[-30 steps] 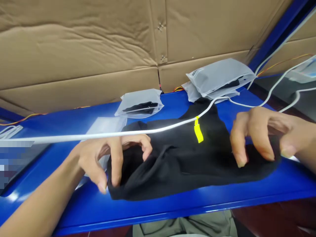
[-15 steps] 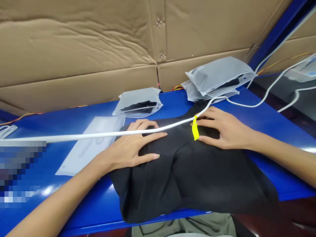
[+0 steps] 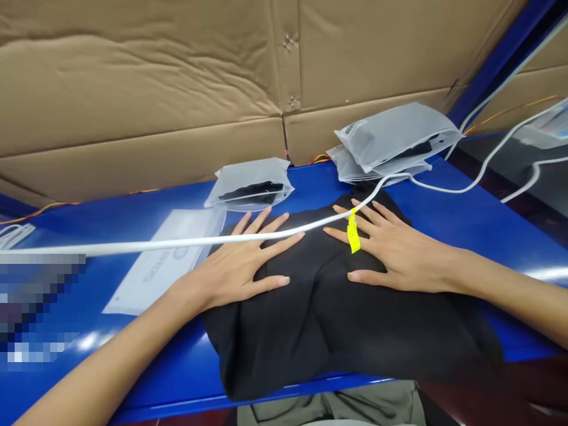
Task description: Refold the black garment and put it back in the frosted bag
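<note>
A black folded garment (image 3: 337,325) lies on the blue table (image 3: 465,219), its near edge hanging over the front. My left hand (image 3: 242,266) rests flat on its left part, fingers spread. My right hand (image 3: 390,251) lies flat on its right part, fingers spread too. A white cable (image 3: 186,241) with a yellow tag (image 3: 354,235) runs across just above both hands.
An empty flat white bag (image 3: 166,257) lies left of the garment. A frosted bag with dark cloth inside (image 3: 251,186) sits behind, and a stack of such bags (image 3: 390,142) at the back right. Cardboard sheets (image 3: 146,89) wall the rear.
Both hands went from pinching the garment's ends to lying flat on it. The garment got folded and pulled toward the table's front edge; my right hand then spread its fingers.
</note>
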`<state>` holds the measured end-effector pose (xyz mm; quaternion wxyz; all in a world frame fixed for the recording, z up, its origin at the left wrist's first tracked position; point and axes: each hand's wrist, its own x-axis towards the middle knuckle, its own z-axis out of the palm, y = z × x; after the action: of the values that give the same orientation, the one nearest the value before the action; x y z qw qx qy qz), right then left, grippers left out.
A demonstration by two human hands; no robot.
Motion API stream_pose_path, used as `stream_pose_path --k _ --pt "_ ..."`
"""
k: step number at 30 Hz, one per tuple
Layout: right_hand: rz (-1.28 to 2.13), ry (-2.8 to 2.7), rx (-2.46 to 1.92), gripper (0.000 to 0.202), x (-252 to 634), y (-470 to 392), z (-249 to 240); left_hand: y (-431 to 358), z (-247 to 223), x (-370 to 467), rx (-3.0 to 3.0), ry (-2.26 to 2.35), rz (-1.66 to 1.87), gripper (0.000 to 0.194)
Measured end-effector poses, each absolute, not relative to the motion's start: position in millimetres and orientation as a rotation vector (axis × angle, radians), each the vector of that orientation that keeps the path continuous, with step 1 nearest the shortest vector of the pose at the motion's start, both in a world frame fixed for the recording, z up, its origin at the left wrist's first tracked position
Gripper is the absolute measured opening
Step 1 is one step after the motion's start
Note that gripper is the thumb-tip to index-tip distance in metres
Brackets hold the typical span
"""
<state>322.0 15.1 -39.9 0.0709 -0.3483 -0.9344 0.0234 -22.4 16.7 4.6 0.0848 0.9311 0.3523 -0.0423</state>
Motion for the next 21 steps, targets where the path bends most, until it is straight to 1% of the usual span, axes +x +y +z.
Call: stream_pose_path --k 3,5,7,9,11,13,15,18,21 --pt "0.076 -2.807 -1.041 0.074 322.7 16.8 -39.7 16.6 4.3 -23.2 2.787 1.053 -0.124 0.076" --pt "0.087 -2.804 -1.044 0.074 322.5 17.5 -38.6 15.8 5.4 -22.8 2.824 1.017 -0.078 0.073" --pt "0.106 -2.804 -1.059 0.074 322.2 18.1 -37.5 12.9 8.4 -20.8 2.867 0.933 -0.02 0.067" --pt "0.13 -2.808 -1.077 0.075 321.9 18.6 -36.6 7.8 12.4 -16.9 2.868 0.821 0.0 0.065" --pt "0.152 -2.817 -1.087 0.076 321.8 18.9 -35.9 2.1 15.2 -12.3 2.81 0.747 -0.051 0.071" --pt "0.16 -2.82 -1.087 0.075 321.7 19.0 -35.7 -1.5 15.3 -8.9 2.741 0.752 -0.118 0.079" --pt "0.149 -2.82 -1.085 0.076 321.8 18.8 -36.3 -1.9 13.2 -8.3 2.702 0.78 -0.149 0.083" --pt "0.118 -2.826 -1.074 0.076 322.4 18.4 -37.9 1.5 10.0 -13.1 2.682 0.773 -0.139 0.083" --pt "0.107 -2.843 -1.023 0.078 324.2 19.4 -39.3 4.3 9.8 -20.7 2.661 0.765 -0.154 0.078"
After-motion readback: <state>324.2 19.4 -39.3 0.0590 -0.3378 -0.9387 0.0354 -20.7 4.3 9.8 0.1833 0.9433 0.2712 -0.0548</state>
